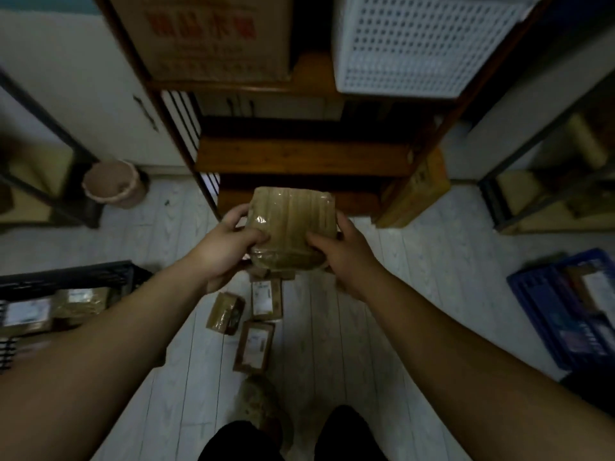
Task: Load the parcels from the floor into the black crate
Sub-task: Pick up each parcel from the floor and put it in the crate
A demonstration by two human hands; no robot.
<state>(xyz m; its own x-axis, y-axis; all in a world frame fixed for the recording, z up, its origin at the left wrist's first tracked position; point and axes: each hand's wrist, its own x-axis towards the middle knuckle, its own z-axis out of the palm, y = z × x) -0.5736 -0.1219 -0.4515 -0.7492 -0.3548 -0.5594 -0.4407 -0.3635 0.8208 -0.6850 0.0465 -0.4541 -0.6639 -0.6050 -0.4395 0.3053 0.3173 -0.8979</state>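
Pale plank floor point(332, 311) runs between a wooden shelf unit point(299, 154) ahead and metal racks at either side. The light is dim and the frame is slightly blurred.

We record one brown parcel point(293, 224), wrapped in clear tape, held in the air in front of the shelf unit's lowest boards and clear of the floor. The left hand point(229, 247) grips its left edge, thumb on the upper face and fingers curled round the far side. The right hand point(342, 254) grips the right edge in the same way. Both forearms are bare and extended.

Directly below the hands, we note three floor parcels lying close together:
- a labelled parcel point(266, 297) nearest the hands
- a second labelled parcel point(254, 346) just behind it, toward the person
- a tilted plain parcel point(226, 312) just beside them on the left

The black crate point(83, 277) stands on the floor at the left edge, beside the left forearm and apart from the held parcel. At least two packed parcels point(81, 302) lie in it.

A blue crate point(539, 294) sits on the floor at the right edge with labelled items inside. On the upper shelf we observe a cardboard box point(199, 34) printed with red characters and a white perforated basket point(416, 44). A round wastebasket point(113, 184) stands by the left wall. Dark trouser legs point(239, 440) show at the bottom edge.
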